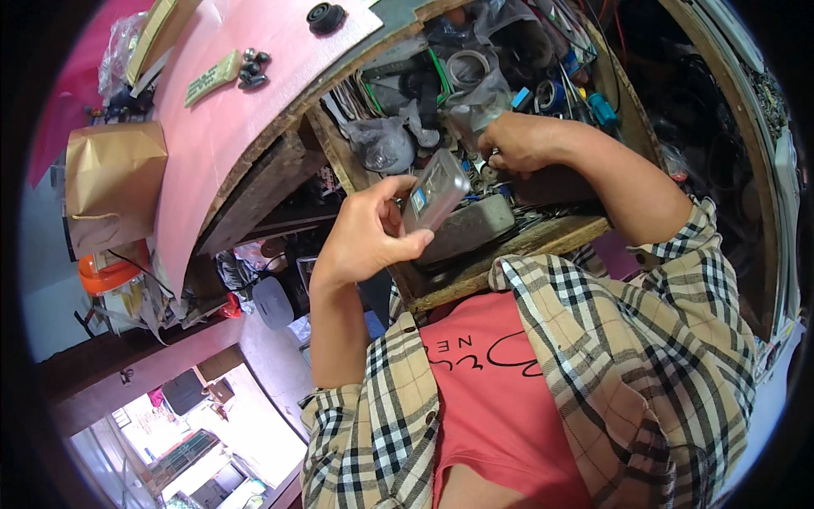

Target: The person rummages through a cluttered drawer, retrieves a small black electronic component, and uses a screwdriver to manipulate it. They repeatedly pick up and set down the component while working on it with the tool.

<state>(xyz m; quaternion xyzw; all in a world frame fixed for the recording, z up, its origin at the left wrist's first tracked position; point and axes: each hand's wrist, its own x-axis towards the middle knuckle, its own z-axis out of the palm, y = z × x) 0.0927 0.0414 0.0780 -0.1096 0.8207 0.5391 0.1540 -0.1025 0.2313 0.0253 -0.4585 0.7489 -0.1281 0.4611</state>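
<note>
My left hand point(360, 233) is closed round a small clear plastic case point(431, 199) with a blue and pale piece inside, held tilted above the front of an open wooden drawer point(407, 284). My right hand point(526, 140) reaches into the drawer, fingers curled among small metal parts; what they hold, if anything, is hidden. Near it lie plastic bags point(377, 144), a blue tape roll point(549, 97), a teal-handled tool point(600, 109) and several loose tools. A long grey block point(475, 227) lies under the plastic case.
A pink-topped worktop point(199, 144) at upper left carries a black round part point(325, 19), a packet point(212, 78) and several dark small parts. A brown paper bag point(114, 187) and an orange object point(106, 271) sit further left. A wooden edge point(687, 47) rises at the right.
</note>
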